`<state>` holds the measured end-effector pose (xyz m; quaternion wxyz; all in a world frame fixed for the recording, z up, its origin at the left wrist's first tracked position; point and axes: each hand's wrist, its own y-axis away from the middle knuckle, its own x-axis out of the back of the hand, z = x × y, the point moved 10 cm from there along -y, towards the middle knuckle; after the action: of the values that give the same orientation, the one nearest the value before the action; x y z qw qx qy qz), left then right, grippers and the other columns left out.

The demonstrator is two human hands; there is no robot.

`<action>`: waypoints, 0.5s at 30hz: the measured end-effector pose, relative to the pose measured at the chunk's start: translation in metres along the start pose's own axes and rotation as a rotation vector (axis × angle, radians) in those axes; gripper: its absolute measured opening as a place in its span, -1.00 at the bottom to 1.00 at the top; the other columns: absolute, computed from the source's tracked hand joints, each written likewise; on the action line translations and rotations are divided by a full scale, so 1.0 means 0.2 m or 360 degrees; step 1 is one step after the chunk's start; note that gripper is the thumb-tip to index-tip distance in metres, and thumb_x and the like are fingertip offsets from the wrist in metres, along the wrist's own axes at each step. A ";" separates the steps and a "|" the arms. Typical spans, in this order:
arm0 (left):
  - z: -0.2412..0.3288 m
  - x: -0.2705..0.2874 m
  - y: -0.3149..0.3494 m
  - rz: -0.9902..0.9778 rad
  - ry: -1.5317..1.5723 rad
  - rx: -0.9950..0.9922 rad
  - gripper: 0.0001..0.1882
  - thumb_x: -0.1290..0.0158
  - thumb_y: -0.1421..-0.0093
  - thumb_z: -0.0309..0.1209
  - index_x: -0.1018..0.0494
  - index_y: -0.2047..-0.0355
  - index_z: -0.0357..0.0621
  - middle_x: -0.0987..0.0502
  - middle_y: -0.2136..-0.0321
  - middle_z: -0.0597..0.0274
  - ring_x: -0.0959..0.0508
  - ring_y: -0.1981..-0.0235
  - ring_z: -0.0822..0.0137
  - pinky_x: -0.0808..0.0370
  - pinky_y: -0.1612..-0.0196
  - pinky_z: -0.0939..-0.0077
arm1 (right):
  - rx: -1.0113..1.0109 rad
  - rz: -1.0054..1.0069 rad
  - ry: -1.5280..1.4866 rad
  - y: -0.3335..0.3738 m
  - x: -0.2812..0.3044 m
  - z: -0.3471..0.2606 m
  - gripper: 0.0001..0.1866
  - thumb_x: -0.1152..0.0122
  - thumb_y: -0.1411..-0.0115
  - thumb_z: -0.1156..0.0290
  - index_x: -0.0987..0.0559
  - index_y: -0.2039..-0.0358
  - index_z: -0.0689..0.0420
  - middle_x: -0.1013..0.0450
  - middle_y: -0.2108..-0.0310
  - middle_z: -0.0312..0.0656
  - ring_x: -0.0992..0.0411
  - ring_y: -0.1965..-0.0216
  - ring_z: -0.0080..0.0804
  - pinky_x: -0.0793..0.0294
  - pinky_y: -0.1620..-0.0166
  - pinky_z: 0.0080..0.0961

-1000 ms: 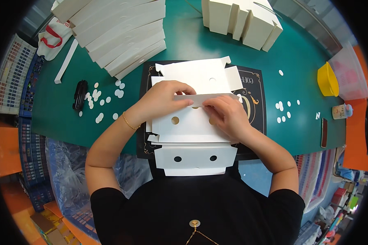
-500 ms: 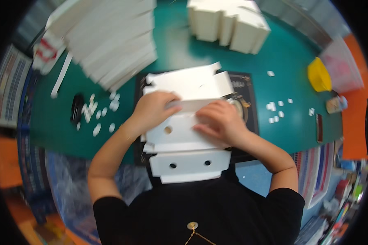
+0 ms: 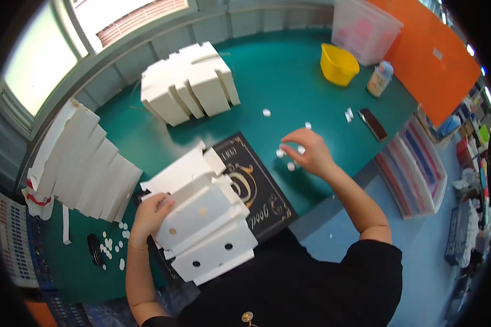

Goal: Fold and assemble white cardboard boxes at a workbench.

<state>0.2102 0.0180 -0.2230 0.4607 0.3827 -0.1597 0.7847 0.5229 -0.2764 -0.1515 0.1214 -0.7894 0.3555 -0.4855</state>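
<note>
Overexposed window (image 3: 43,62), tabletop (image 3: 273,65) sheen, curved edges

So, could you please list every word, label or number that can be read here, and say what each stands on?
I'll leave the wording uncopied, but this is where print stands:
Black mat: pale decorative lettering, partly legible, beside the white carton.
Bottle: small printed marks, too small to read.

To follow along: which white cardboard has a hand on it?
The box blank on the black board, under the left hand; neither the slanting stack nor the blocky stack is touched.
</note>
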 end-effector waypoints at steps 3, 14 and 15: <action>-0.07 0.02 0.00 0.0018 0.0023 0.0028 -0.80 -0.12 -0.33 -0.36 -0.56 0.27 -0.28 -0.50 0.49 0.42 -0.41 0.44 0.62 -0.36 0.38 0.64 | -0.0080 0.0160 0.0244 0.17 0.10 0.16 -0.76 -0.39 -0.17 0.33 -0.65 0.19 0.14 -0.59 0.18 -0.11 -0.52 0.09 -0.10 -0.48 0.00 -0.27; -0.10 0.07 0.08 -0.0007 0.0303 0.0043 -0.76 -0.09 -0.34 -0.39 -0.55 0.10 -0.30 -0.58 0.36 0.31 -0.50 0.35 0.52 -0.45 0.25 0.62 | -0.0500 -0.0025 0.0610 0.44 0.04 0.31 -0.29 -0.17 -0.27 -0.10 -0.33 -0.29 0.06 -0.22 -0.33 -0.08 -0.11 -0.38 0.01 -0.10 -0.33 0.02; -0.10 0.06 0.10 -0.0004 0.0221 0.0010 -0.77 -0.09 -0.34 -0.39 -0.55 0.10 -0.29 -0.58 0.37 0.31 -0.50 0.36 0.52 -0.45 0.25 0.62 | -0.0571 -0.0184 0.0721 0.45 0.00 0.32 -0.10 -0.15 -0.24 -0.26 -0.20 -0.42 0.02 -0.07 -0.46 -0.08 0.03 -0.47 0.03 0.05 -0.39 0.18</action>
<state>0.1803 0.0270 -0.2256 0.4705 0.3290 -0.1246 0.8092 0.5381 -0.3512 -0.2322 -0.1303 -0.6887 0.4082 -0.5848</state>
